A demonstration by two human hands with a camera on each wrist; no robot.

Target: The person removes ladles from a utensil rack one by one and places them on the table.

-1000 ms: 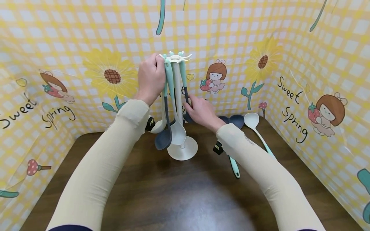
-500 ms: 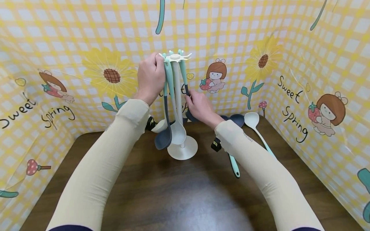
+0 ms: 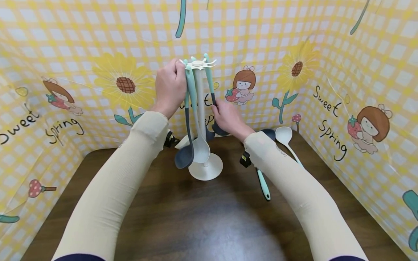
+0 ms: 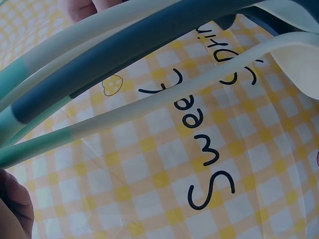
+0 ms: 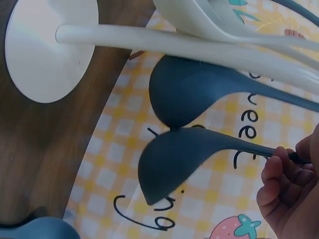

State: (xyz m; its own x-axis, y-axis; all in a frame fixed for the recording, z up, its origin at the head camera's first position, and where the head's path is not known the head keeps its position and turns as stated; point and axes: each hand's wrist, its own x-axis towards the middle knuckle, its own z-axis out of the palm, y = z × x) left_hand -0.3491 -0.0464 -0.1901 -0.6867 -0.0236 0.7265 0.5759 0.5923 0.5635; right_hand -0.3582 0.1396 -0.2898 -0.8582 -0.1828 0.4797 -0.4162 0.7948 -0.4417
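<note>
The fingers of the right hand [image 3: 229,116] pinch the shaft of a dark ladle [image 3: 218,129], I see on the head view, its handle up at the top of the white rack [image 3: 213,171]; the left hand [image 3: 171,87] has its fingers curled round the rack's top edge. The left wrist view gives me hanging utensils [image 4: 119,116] but little of that hand. On the right wrist view, the ladle's bowl hangs beside a second ladle [image 5: 192,87]. I judge the step as hooking or freeing the ladle, which I can't tell; next calls for a steady rack and careful guiding.
</note>
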